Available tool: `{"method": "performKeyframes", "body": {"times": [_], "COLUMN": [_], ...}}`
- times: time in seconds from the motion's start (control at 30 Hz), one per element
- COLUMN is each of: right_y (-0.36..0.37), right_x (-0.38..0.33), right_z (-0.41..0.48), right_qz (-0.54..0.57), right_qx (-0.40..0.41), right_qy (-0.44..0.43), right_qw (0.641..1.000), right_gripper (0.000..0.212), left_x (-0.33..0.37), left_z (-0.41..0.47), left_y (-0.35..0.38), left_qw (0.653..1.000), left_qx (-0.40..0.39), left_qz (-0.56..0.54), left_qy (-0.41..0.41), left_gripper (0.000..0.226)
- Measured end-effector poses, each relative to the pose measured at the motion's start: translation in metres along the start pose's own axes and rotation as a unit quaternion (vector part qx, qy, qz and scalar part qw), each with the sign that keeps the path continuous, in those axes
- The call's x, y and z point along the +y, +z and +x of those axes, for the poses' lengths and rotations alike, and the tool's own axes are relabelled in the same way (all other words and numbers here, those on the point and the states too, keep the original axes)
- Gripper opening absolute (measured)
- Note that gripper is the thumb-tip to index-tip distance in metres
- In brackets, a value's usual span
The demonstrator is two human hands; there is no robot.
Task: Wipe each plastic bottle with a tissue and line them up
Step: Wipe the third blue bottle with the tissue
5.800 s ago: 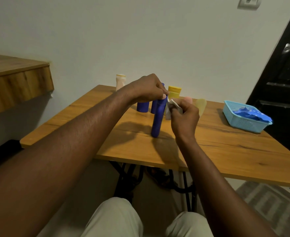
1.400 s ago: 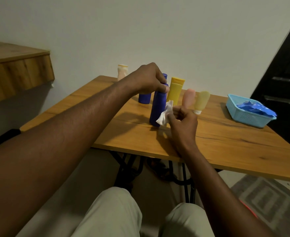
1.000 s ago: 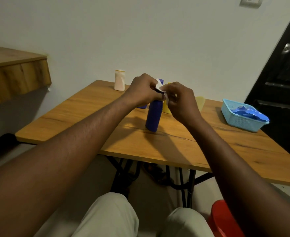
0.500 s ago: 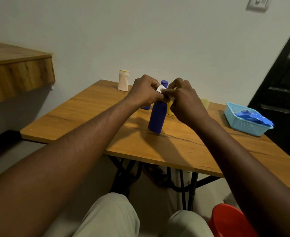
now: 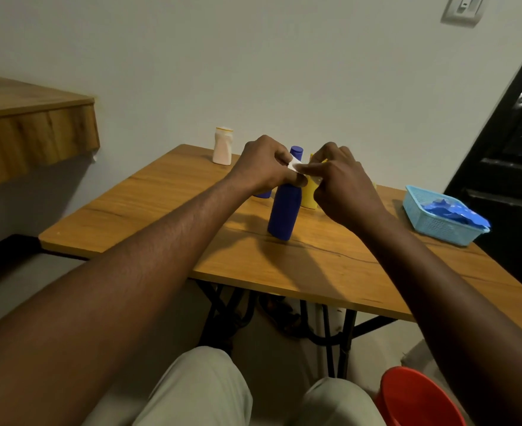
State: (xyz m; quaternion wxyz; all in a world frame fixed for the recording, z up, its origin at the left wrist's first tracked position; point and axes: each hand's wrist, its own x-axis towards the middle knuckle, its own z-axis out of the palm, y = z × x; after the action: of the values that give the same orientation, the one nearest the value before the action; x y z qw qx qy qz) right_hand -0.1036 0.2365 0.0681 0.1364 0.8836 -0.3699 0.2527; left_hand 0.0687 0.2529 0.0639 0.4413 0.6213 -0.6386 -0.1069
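Note:
A tall blue bottle [image 5: 284, 212] stands upright on the wooden table [image 5: 167, 210]. My left hand [image 5: 261, 166] grips its upper part, fingers curled round the neck. My right hand [image 5: 341, 182] pinches a small white tissue [image 5: 295, 163] against the bottle near its top. A blue cap [image 5: 296, 151] shows just above my fingers. A yellow bottle [image 5: 309, 199] stands behind my right hand, mostly hidden. Part of a short blue bottle [image 5: 264, 195] peeks out under my left hand. A cream bottle [image 5: 222, 146] stands alone at the table's back left.
A light blue basket [image 5: 428, 224] holding blue material sits at the table's right side. A red bucket [image 5: 416, 398] stands on the floor by my right knee. A wooden shelf [image 5: 35, 133] juts out at left. A black door [image 5: 512, 167] is at right.
My right hand rose with the tissue from the bottle's lower side to its top and has stayed there. My left hand has kept its grip on the bottle.

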Motion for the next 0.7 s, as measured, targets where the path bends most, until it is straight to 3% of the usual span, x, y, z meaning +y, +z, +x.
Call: {"method": "performKeyframes", "body": {"times": [0.3, 0.53, 0.63, 0.7], "right_y": [0.007, 0.007, 0.015, 0.021], "right_x": [-0.003, 0.011, 0.014, 0.016], "right_z": [0.006, -0.005, -0.006, -0.006], "right_qz": [0.006, 0.046, 0.104, 0.209], "right_qx": [-0.017, 0.022, 0.05, 0.072], "right_qy": [0.006, 0.027, 0.078, 0.137], "right_qw": [1.0, 0.998, 0.99, 0.966], "right_gripper": [0.055, 0.053, 0.046, 0.041], "left_x": [-0.003, -0.001, -0.003, -0.005], "left_z": [0.003, 0.002, 0.004, 0.005], "left_y": [0.001, 0.008, 0.008, 0.007], "left_qw": [1.0, 1.0, 1.0, 1.0], "left_qx": [0.004, 0.015, 0.014, 0.013], "left_qz": [-0.001, -0.012, -0.011, -0.016], "left_qy": [-0.003, 0.0, -0.005, -0.011], "left_gripper": [0.033, 0.033, 0.032, 0.035]}}
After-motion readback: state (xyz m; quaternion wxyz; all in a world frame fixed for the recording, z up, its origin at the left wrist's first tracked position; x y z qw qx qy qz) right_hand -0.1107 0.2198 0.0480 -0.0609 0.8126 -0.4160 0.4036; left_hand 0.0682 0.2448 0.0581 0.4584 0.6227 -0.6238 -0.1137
